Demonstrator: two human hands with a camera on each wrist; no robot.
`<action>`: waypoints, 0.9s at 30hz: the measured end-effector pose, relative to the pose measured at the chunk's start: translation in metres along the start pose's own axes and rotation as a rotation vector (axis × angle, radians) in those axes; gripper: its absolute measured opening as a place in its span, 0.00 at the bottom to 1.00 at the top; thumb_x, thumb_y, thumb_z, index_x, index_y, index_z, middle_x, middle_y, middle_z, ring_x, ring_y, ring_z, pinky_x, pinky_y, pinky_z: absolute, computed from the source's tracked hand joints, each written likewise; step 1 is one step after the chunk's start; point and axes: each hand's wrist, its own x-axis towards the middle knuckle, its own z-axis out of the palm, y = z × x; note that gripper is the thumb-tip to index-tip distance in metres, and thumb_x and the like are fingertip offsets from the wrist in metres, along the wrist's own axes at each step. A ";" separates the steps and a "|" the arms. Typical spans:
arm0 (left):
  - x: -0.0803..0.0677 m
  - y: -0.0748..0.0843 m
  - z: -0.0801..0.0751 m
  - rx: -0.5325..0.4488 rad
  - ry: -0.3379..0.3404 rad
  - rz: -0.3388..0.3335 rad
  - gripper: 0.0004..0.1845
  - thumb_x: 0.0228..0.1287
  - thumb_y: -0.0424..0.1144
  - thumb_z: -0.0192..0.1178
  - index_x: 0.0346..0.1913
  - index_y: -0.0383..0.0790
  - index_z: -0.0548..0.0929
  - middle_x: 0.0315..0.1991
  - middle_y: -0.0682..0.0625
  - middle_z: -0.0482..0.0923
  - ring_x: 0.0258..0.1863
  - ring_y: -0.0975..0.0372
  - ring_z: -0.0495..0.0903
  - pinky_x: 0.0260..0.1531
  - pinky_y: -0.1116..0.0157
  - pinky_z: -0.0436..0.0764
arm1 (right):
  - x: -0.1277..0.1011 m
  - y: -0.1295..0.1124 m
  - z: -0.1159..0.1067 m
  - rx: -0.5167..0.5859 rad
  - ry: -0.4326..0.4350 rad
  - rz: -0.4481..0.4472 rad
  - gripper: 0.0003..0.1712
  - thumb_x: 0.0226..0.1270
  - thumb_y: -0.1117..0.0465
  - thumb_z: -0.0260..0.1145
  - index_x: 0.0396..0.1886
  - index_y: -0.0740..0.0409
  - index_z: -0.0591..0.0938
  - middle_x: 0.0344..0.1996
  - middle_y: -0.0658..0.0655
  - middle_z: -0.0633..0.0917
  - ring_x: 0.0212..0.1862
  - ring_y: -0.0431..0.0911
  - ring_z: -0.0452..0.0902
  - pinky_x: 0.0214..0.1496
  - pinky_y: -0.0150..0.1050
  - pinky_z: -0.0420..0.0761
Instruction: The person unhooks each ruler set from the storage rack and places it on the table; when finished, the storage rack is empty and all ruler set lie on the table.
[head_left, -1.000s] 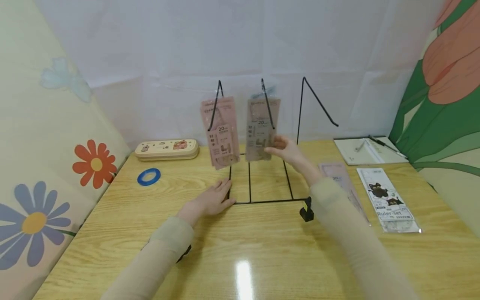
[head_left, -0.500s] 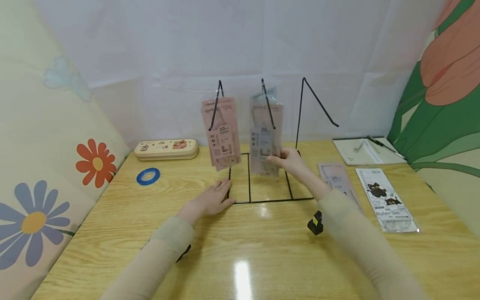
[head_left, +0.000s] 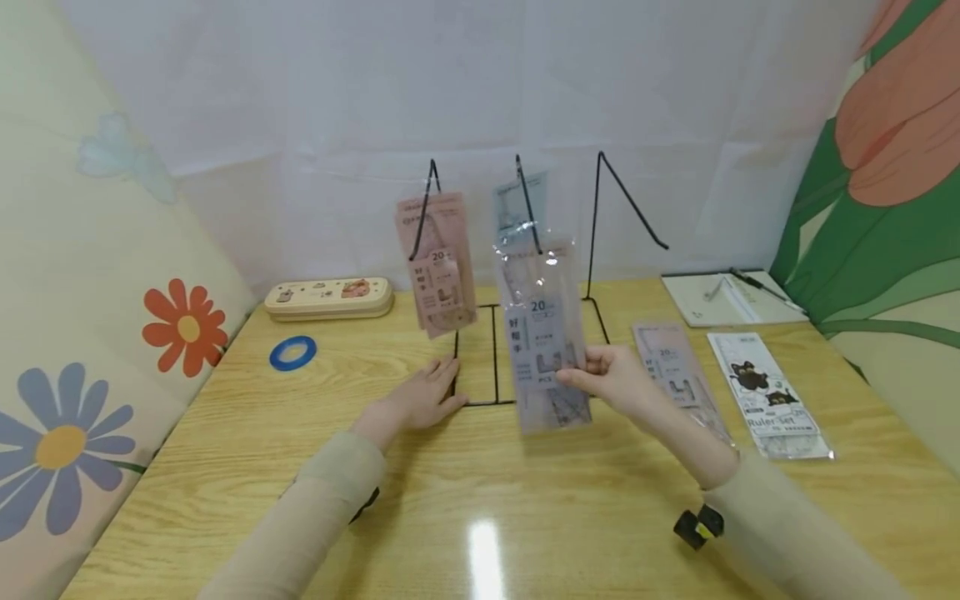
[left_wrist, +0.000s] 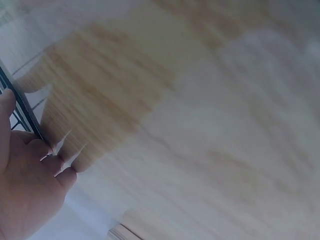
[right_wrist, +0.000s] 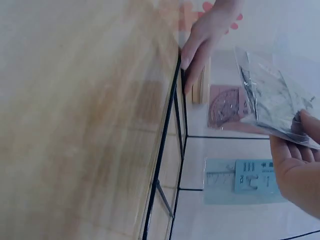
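My right hand (head_left: 626, 387) pinches the lower right edge of a pink-purple packaged ruler set (head_left: 543, 358) between thumb and fingers. Its clear top overlaps the tip of the middle hook on a black wire rack (head_left: 496, 358). Behind it, a light-blue ruler packet (head_left: 517, 204) hangs on that same hook, seen again as a blue packet (right_wrist: 255, 177) in the right wrist view. Several pink ruler packets (head_left: 446, 287) hang from the left hook; the right hook is bare. With fingers extended, my left hand (head_left: 416, 398) rests on the left side of the rack's base.
On the left lie a cream pencil case (head_left: 328, 300) and a blue ring (head_left: 277, 357). To the right are a pink ruler packet (head_left: 671, 354), a white ruler-set packet (head_left: 761, 379) with cats, and a notebook (head_left: 693, 304) with a pen on it.
My right hand has drawn the pink-purple ruler set forward and down along the middle hook to its tip, uncovering the light-blue packet behind. The left hand stays in place.
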 end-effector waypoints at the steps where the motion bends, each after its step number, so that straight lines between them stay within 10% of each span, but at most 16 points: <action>1: 0.000 0.000 0.000 0.000 -0.002 -0.002 0.37 0.74 0.51 0.41 0.73 0.30 0.45 0.75 0.35 0.41 0.74 0.42 0.42 0.72 0.46 0.48 | -0.006 0.001 0.001 0.000 -0.007 -0.009 0.21 0.63 0.57 0.65 0.52 0.64 0.80 0.45 0.62 0.86 0.49 0.53 0.83 0.55 0.47 0.80; 10: -0.001 -0.004 0.003 0.004 -0.006 0.000 0.37 0.74 0.51 0.41 0.73 0.29 0.45 0.74 0.35 0.41 0.73 0.41 0.43 0.72 0.46 0.48 | -0.057 0.008 0.001 0.007 -0.063 -0.055 0.19 0.59 0.55 0.68 0.39 0.69 0.81 0.39 0.63 0.87 0.38 0.42 0.83 0.42 0.35 0.83; 18: 0.000 -0.004 0.002 0.003 0.005 0.003 0.37 0.75 0.51 0.41 0.73 0.29 0.45 0.74 0.35 0.42 0.73 0.41 0.43 0.72 0.46 0.48 | -0.100 0.031 -0.043 -0.046 0.002 -0.082 0.13 0.62 0.62 0.65 0.26 0.71 0.77 0.32 0.44 0.88 0.34 0.33 0.80 0.32 0.31 0.80; 23: 0.000 -0.003 -0.001 0.012 -0.003 0.003 0.37 0.75 0.51 0.40 0.73 0.29 0.45 0.75 0.35 0.41 0.73 0.41 0.43 0.72 0.46 0.48 | -0.121 0.062 -0.096 -0.058 0.145 0.038 0.12 0.66 0.63 0.62 0.46 0.46 0.83 0.37 0.35 0.87 0.39 0.33 0.83 0.41 0.30 0.82; 27: 0.000 -0.004 -0.003 0.025 0.013 0.011 0.37 0.75 0.51 0.40 0.73 0.28 0.45 0.74 0.34 0.41 0.73 0.41 0.43 0.72 0.45 0.49 | -0.131 0.085 -0.149 -0.015 0.252 0.047 0.19 0.69 0.64 0.58 0.43 0.29 0.80 0.35 0.33 0.86 0.36 0.32 0.83 0.37 0.26 0.81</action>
